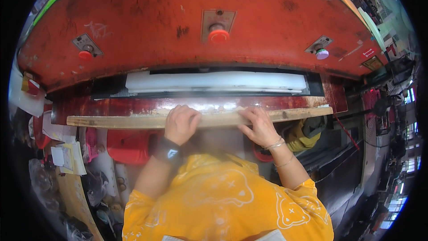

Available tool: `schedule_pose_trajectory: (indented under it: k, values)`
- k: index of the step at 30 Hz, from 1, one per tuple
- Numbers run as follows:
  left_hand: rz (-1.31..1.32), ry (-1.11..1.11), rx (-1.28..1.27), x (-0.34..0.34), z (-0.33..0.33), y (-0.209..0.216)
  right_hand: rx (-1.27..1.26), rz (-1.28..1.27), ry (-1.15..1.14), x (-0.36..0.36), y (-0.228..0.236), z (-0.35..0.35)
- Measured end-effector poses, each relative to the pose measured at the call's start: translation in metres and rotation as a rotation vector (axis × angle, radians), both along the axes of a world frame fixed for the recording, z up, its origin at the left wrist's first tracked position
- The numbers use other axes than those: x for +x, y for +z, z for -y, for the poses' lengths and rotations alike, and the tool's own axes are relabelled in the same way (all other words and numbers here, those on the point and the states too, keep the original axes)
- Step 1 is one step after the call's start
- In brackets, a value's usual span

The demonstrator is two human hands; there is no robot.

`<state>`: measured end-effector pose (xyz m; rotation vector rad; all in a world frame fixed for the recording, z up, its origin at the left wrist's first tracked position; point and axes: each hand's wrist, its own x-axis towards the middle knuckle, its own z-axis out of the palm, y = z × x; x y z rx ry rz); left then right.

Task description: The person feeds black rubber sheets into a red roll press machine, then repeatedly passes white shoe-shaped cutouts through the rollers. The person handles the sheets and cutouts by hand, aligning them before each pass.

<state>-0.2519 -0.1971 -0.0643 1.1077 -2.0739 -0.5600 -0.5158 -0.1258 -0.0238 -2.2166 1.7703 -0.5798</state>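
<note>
A long pale wooden strip [218, 119] runs along the front edge of the dark red machine table [125, 105]. My left hand [180, 123] bends its fingers over the strip left of the middle, with the thumb turned inward. To the right, my right hand [260, 127] lies over the same strip, fingers on top and thumb lower in front. Glare and small pale patches, too blurred to name, show on the table between my fingertips. Beyond both hands, a thick white slab [214, 81] lies in the dark slot under the machine's red front.
The red machine front [178, 0] carries a red mushroom button [218, 35] in the centre, another red button [85, 55] at left and a pale button [322, 54] at right. Below the table stand a red plastic stool [127, 145] and a yellow-green cloth item [303, 138].
</note>
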Motion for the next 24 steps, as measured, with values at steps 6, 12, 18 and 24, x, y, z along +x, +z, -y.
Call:
schedule_pose_trajectory:
  k: [6,12,18,24]
  values:
    - [-0.023,-0.005,-0.058,0.007,-0.005,-0.006,0.002,0.007,-0.050,0.018,-0.001,-0.008]
    - [0.034,-0.007,0.069,0.017,-0.048,-0.007,0.526,-0.149,0.092,0.015,0.033,0.005]
    - [0.198,-0.214,0.386,0.029,-0.068,0.023,-0.222,0.080,-0.008,0.067,0.023,0.063]
    - [0.477,0.014,0.105,0.038,-0.066,0.030,-0.142,-0.025,-0.047,0.129,0.002,0.052]
